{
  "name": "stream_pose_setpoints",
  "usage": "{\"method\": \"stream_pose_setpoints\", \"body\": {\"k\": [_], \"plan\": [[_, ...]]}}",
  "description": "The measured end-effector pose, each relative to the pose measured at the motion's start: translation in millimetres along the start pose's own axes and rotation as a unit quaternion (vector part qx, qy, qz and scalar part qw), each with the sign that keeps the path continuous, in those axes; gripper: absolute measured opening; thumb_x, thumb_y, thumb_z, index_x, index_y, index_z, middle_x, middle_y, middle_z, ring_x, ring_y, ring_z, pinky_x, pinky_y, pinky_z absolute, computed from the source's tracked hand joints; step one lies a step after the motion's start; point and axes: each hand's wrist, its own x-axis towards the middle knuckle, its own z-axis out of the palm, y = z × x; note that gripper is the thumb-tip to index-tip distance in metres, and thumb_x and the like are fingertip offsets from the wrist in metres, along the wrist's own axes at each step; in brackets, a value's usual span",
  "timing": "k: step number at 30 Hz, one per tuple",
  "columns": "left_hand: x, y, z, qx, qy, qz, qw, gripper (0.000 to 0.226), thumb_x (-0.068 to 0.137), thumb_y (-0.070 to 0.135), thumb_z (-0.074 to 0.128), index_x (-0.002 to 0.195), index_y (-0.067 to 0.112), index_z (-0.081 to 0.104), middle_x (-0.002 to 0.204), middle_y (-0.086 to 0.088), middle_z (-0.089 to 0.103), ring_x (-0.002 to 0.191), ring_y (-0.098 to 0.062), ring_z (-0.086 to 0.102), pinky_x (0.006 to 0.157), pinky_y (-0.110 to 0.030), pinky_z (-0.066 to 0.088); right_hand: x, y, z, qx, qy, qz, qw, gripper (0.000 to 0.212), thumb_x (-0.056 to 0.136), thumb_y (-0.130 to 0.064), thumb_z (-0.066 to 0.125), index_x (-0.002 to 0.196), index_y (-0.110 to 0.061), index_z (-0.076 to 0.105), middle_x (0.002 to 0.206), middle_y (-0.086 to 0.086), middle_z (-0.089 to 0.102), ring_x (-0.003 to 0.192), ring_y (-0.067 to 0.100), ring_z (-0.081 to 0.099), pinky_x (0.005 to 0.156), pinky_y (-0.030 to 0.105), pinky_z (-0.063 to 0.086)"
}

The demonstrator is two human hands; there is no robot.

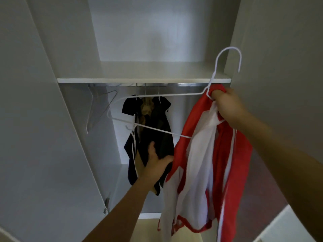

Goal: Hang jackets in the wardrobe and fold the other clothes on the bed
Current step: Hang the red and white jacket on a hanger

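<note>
A red and white jacket [209, 165] hangs from my right hand [227, 105], which grips its collar together with the neck of a white wire hanger [157, 96]. The hanger's hook points up in front of the shelf; its left arm sticks out bare, outside the jacket. My left hand [155, 165] grips the lower part of a dark jacket [157, 130] that hangs from the wardrobe rail [190, 84]. A tan garment [146, 109] hangs beside the dark one.
The open wardrobe has a white shelf [143, 79] above the rail. An empty grey hanger [97, 109] hangs at the rail's left end. Wardrobe doors stand open on both sides. A white surface edge [286, 224] shows at lower right.
</note>
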Motion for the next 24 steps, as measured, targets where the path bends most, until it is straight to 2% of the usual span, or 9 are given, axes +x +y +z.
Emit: {"method": "stream_pose_setpoints", "body": {"k": [2, 6, 9, 12, 15, 17, 19, 21, 24], "plan": [[7, -6, 14, 0.008, -0.172, -0.117, 0.978, 0.094, 0.069, 0.045, 0.079, 0.147, 0.032, 0.028, 0.122, 0.008, 0.058, 0.107, -0.013, 0.059, 0.093, -0.035, 0.048, -1, -1, -3, 0.013, 0.001, -0.004, 1.000, 0.040, 0.092, -0.028, 0.044, 0.053, -0.019, 0.053, 0.060, 0.008, 0.045, 0.061, 0.024, 0.046, 0.063, 0.036, 0.038], [19, -17, 24, 0.115, -0.301, -0.174, 0.930, 0.071, 0.057, 0.052, 0.085, 0.120, 0.026, 0.066, 0.114, 0.000, 0.070, 0.110, -0.023, 0.064, 0.103, -0.043, 0.047, 1, 0, -6, 0.015, 0.009, -0.003, 1.000, 0.044, 0.091, -0.023, 0.045, 0.047, -0.019, 0.041, 0.053, 0.001, 0.037, 0.055, 0.021, 0.038, 0.061, 0.036, 0.033], [23, -17, 6, 0.124, -0.301, -0.206, 0.923, 0.044, 0.070, 0.031, 0.081, 0.111, 0.015, 0.072, 0.108, -0.009, 0.072, 0.100, -0.024, 0.069, 0.093, -0.039, 0.054, -1, 7, -13, -0.004, 0.015, -0.002, 1.000, 0.037, 0.090, -0.024, 0.047, 0.054, -0.019, 0.042, 0.056, 0.004, 0.039, 0.059, 0.022, 0.041, 0.063, 0.036, 0.033], [24, -2, -38, 0.118, -0.310, -0.201, 0.922, 0.023, 0.086, 0.016, 0.069, 0.108, 0.009, 0.071, 0.104, -0.008, 0.073, 0.095, -0.020, 0.070, 0.083, -0.030, 0.055, -5, 19, -21, -0.016, -0.033, 0.016, 0.999, 0.025, 0.079, -0.030, 0.052, 0.059, -0.015, 0.052, 0.062, 0.010, 0.049, 0.062, 0.025, 0.048, 0.065, 0.035, 0.038], [33, 25, -85, 0.146, -0.265, -0.131, 0.944, 0.030, 0.079, 0.021, 0.073, 0.105, 0.007, 0.071, 0.098, -0.005, 0.073, 0.091, -0.018, 0.068, 0.082, -0.026, 0.053, -9, 37, -20, -0.061, -0.083, 0.032, 0.994, 0.025, 0.082, -0.024, 0.055, 0.061, -0.012, 0.057, 0.063, 0.011, 0.054, 0.060, 0.027, 0.052, 0.068, 0.034, 0.042], [42, 47, -106, 0.137, -0.188, -0.109, 0.966, 0.029, 0.076, 0.016, 0.076, 0.103, 0.006, 0.072, 0.099, -0.010, 0.072, 0.094, -0.026, 0.067, 0.087, -0.034, 0.052, -9, 50, -11, -0.107, -0.088, 0.021, 0.990, 0.028, 0.087, -0.023, 0.056, 0.063, -0.009, 0.057, 0.064, 0.012, 0.055, 0.060, 0.027, 0.053, 0.066, 0.033, 0.040], [43, 74, -121, 0.088, -0.125, -0.130, 0.980, 0.027, 0.077, 0.007, 0.075, 0.104, 0.002, 0.071, 0.103, -0.018, 0.071, 0.094, -0.032, 0.067, 0.088, -0.042, 0.053, -6, 60, 3, -0.176, -0.072, 0.001, 0.982, 0.031, 0.093, -0.025, 0.052, 0.073, -0.003, 0.062, 0.072, 0.019, 0.060, 0.069, 0.036, 0.059, 0.069, 0.036, 0.046], [36, 103, -129, 0.042, -0.114, -0.155, 0.981, 0.036, 0.074, 0.007, 0.073, 0.109, -0.001, 0.069, 0.109, -0.021, 0.069, 0.095, -0.034, 0.067, 0.091, -0.048, 0.054, -3, 67, 16, -0.235, -0.040, 0.000, 0.971, 0.041, 0.097, -0.036, 0.044, 0.087, -0.001, 0.065, 0.088, 0.026, 0.064, 0.084, 0.042, 0.062, 0.080, 0.041, 0.049], [28, 134, -125, -0.040, -0.088, -0.140, 0.985, 0.027, 0.082, 0.005, 0.061, 0.107, 0.001, 0.067, 0.098, -0.019, 0.071, 0.080, -0.029, 0.068, 0.077, -0.041, 0.059, -2, 63, 29, -0.242, 0.001, 0.021, 0.970, 0.053, 0.099, -0.044, 0.032, 0.089, -0.002, 0.064, 0.095, 0.027, 0.065, 0.091, 0.043, 0.062, 0.088, 0.045, 0.050]]}}
